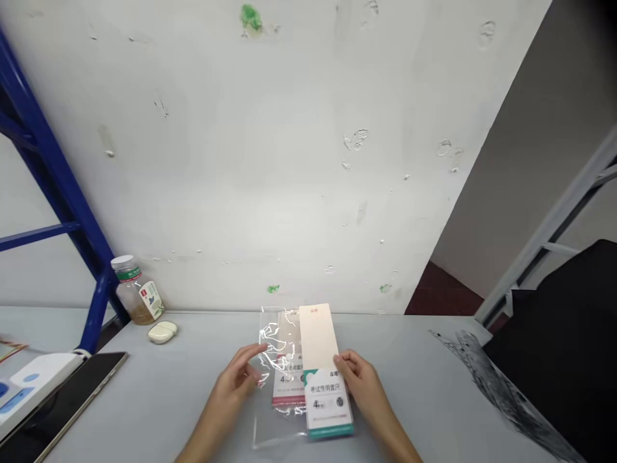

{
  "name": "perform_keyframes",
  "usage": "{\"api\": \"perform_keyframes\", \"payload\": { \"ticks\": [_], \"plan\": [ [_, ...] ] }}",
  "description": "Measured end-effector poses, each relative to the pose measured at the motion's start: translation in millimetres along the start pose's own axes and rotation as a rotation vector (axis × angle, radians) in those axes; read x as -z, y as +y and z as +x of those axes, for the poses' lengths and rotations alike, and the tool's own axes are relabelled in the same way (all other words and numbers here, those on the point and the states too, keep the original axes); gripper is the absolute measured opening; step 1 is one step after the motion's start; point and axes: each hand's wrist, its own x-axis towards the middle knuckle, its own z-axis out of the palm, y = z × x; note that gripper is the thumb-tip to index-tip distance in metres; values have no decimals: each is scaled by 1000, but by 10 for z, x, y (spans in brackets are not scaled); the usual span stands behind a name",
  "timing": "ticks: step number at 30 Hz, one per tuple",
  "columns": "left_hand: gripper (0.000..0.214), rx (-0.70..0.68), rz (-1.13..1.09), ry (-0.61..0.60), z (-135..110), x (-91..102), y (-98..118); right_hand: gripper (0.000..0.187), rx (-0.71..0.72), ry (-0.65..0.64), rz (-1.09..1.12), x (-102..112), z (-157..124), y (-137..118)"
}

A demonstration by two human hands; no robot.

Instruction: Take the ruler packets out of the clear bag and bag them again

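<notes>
My right hand (359, 379) is closed on the right edge of a ruler set packet (329, 402), its thumb on the front. This packet has a tall cream card top, a white label and a teal band. Behind and left of it, a second ruler set packet with a pink band (288, 391) shows through a clear plastic bag (270, 424). At the bag's left edge, my left hand (236, 379) grips the film between thumb and fingers, with the index finger stretched over it. The first packet overlaps the bag's right side; whether it lies inside or on top, I cannot tell.
A clear jar with a white lid (139, 292) and a cream mouse (162, 332) stand at the back left. A dark phone or tablet (62, 405) leans by a white power strip (33, 386). Crumpled plastic film (501, 379) and a black item (563, 341) are on the right.
</notes>
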Motion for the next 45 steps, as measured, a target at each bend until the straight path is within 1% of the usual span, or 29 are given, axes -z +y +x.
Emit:
{"api": "perform_keyframes", "payload": {
  "ticks": [2, 3, 5, 7, 9, 12, 15, 18, 20, 22, 24, 25, 26, 27, 30, 31, 32, 34, 37, 41, 43, 45],
  "plan": [
    [45, 7, 100, 65, 27, 110, -97, 42, 7, 88, -120, 158, 53, 22],
    [44, 8, 162, 104, 39, 164, -159, 42, 15, 138, -201, 241, 77, 34],
    [44, 22, 324, 168, 59, 256, -298, 38, 2, 195, -402, 391, 116, 60],
    [46, 41, 479, 191, 75, 317, -432, 33, -18, 219, -481, 495, 140, 86],
    [47, 40, 620, 213, 86, 343, -537, 29, -41, 232, -531, 544, 147, 110],
    [46, -9, 805, 241, 84, 324, -606, 24, -75, 259, -614, 543, 133, 136],
    [45, -66, 910, 220, 61, 279, -582, 20, -100, 288, -694, 511, 100, 146],
    [43, -85, 938, 112, 37, 263, -540, 18, -99, 292, -816, 496, 68, 147],
    [42, -82, 951, 69, 34, 275, -527, 16, -70, 300, -856, 499, 54, 141],
    [41, -94, 960, 91, 42, 293, -518, 14, -36, 326, -850, 496, 51, 121],
    [40, -136, 954, 125, 49, 300, -499, 15, -5, 355, -841, 462, 53, 79],
    [40, -168, 946, 119, 48, 294, -482, 16, 11, 350, -828, 427, 53, 50],
    [39, -200, 938, 93, 41, 279, -458, 16, 29, 327, -806, 378, 48, 16],
    [38, -233, 932, 50, 29, 256, -430, 18, 48, 277, -766, 318, 37, -20],
    [38, -297, 933, -80, -36, 140, -320, 20, 84, -22, -617, 93, -34, -123],
    [39, -301, 933, -101, -60, 94, -279, 20, 89, -98, -599, 17, -67, -147],
    [41, -292, 933, -115, -81, 48, -239, 21, 87, -133, -600, -53, -100, -165],
    [43, -273, 920, -151, -108, -32, -165, 22, 73, -158, -638, -164, -155, -181],
    [45, -271, 860, -209, -112, -108, -91, 22, 32, -155, -659, -240, -191, -177],
    [44, -254, 769, -230, -87, -143, -65, 20, -53, -176, -535, -238, -170, -163],
    [40, -227, 732, -242, -76, -156, -77, 21, -67, -183, -457, -240, -150, -146],
    [38, -201, 689, -238, -69, -174, -100, 27, -53, -196, -382, -251, -130, -117]
  ]
}}
